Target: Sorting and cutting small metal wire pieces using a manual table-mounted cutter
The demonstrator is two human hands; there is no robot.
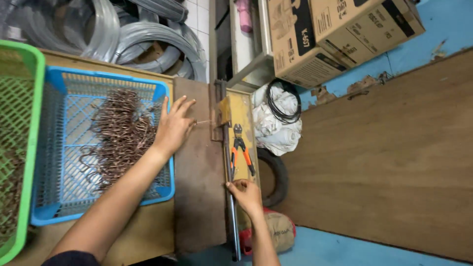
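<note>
The left hand [173,127] is laid over the rim of the blue basket [54,148] of bent wire hooks [120,133], fingers spread, a thin wire [203,121] pinched toward the bending jig [224,111]. The right hand [245,193] is closed round the jig's steel lever [231,212]; orange-handled pliers [240,150] lie just beside.

crate [53,86]: blue plastic | hooks [120,130]: rusty-looking wire, perhaps | board [197,197]: matt wood

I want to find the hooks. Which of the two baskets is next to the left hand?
The blue basket, holding bent wire hooks; the green basket lies farther left.
</note>
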